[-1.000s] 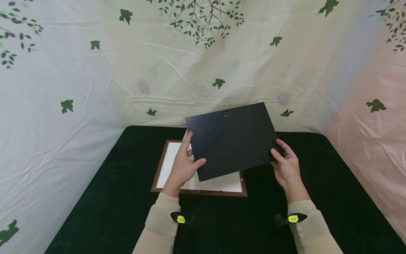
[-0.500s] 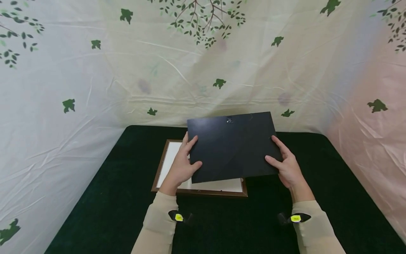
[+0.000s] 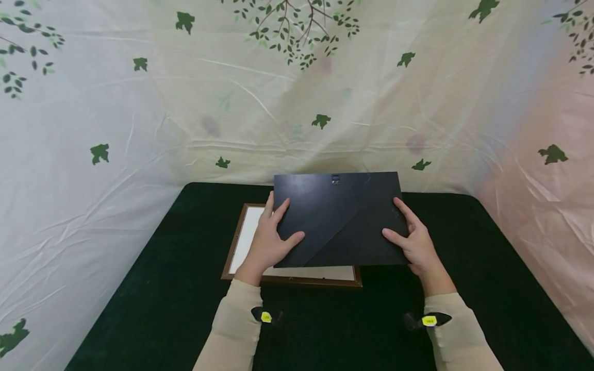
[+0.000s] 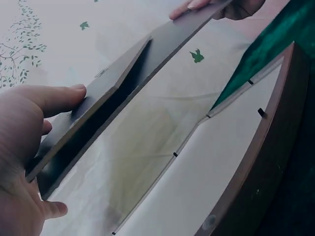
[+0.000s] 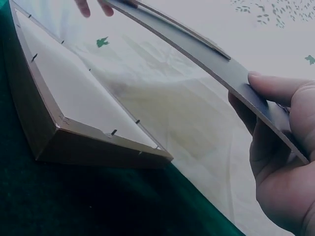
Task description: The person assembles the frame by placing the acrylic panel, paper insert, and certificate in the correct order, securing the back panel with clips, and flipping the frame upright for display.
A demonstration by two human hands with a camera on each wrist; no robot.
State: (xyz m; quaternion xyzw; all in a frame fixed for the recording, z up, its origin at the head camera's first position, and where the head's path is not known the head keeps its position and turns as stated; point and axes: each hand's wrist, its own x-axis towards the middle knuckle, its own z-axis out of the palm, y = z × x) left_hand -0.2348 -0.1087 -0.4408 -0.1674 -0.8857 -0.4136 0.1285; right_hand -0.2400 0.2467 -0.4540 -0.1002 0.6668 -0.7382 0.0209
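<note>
Presently our left hand (image 3: 268,245) and right hand (image 3: 419,247) pinch the black panel (image 3: 343,216) at opposite ends | panel raised above the brown frame (image 3: 311,281) | probably light, stiff, smooth; we'd grip its 2 side edges, minding the lifted flap (image 4: 74,132).

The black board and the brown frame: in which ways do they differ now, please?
The black board is held up by the left hand and the right hand, while the brown frame rests on the dark green surface. The board is thin; the frame has deeper sides. The board shows a dark face, whereas the frame surrounds a white panel. Both look rectangular.
</note>
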